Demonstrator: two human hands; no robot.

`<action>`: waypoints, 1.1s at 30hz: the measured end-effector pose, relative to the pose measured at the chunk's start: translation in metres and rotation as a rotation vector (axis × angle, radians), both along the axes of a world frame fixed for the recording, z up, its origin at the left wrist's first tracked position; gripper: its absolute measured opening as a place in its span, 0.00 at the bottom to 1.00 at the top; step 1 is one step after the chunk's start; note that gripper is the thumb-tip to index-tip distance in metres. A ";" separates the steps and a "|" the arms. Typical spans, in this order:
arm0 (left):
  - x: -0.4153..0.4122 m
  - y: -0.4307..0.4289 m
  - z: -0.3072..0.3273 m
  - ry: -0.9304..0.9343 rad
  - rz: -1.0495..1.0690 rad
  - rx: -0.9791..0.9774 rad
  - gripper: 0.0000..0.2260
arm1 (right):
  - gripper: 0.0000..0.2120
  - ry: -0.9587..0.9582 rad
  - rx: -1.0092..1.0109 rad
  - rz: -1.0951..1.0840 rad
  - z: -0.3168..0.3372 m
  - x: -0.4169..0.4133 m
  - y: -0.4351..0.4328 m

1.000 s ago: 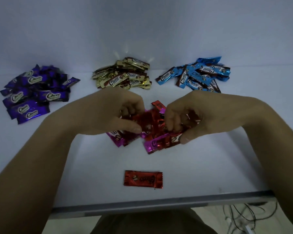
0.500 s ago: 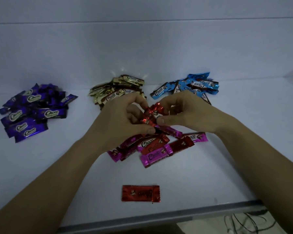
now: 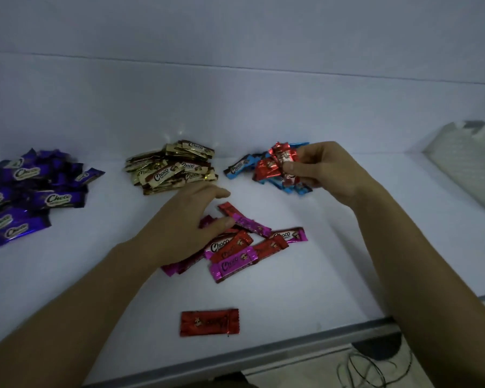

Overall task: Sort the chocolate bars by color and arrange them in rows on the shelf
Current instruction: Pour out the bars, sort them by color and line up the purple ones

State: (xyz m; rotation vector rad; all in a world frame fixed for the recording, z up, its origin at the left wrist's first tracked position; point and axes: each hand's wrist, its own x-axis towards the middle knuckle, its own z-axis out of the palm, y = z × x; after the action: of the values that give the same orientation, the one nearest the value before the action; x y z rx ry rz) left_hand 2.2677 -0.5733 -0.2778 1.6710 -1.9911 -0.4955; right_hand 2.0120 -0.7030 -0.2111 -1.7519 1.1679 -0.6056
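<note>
Purple pile [image 3: 25, 197]: far left, rear of shelf [image 3: 333, 275]. Gold pile [image 3: 171, 169]: centre rear. Left hand [image 3: 191, 219]: fingers relaxed, grasping nothing, resting on the mixed red-and-magenta pile [image 3: 247, 245]. Its bars lie under and just right of that nearer hand, long axes mostly slanting up-right. Lone red bar [image 3: 209, 322]: front centre, axis left-right. Blue pile [image 3: 237, 168]: right rear. Right hand [image 3: 319, 169]: pinching a bunch of red bars [image 3: 275, 163] above it.

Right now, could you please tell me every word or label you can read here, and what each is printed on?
"Choco": on several of the purple bars.
"Choco": on the gold bars.
"Choco": on the blue bar at the left of its pile.
"Choco": on the pink bars in the mixed pile.
Too blurred to read: the lone red bar, the red bars gripped by the right hand, and the small line beneath each logo.
</note>
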 end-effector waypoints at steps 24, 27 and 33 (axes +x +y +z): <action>-0.021 -0.003 0.003 0.076 -0.096 -0.018 0.21 | 0.25 0.561 -0.380 -0.691 -0.050 -0.094 -0.061; -0.018 -0.002 0.005 0.085 -0.097 -0.009 0.21 | 0.19 0.520 -0.580 -0.529 -0.048 -0.066 -0.027; -0.012 0.000 0.009 0.043 -0.108 -0.034 0.20 | 0.17 0.399 -0.704 -0.109 -0.041 -0.016 0.058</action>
State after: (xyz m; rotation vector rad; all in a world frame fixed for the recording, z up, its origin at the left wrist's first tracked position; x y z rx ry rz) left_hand 2.2562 -0.5732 -0.2686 1.5257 -2.0552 -0.5284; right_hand 1.9957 -0.6454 -0.2521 -2.5000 1.4347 -0.8233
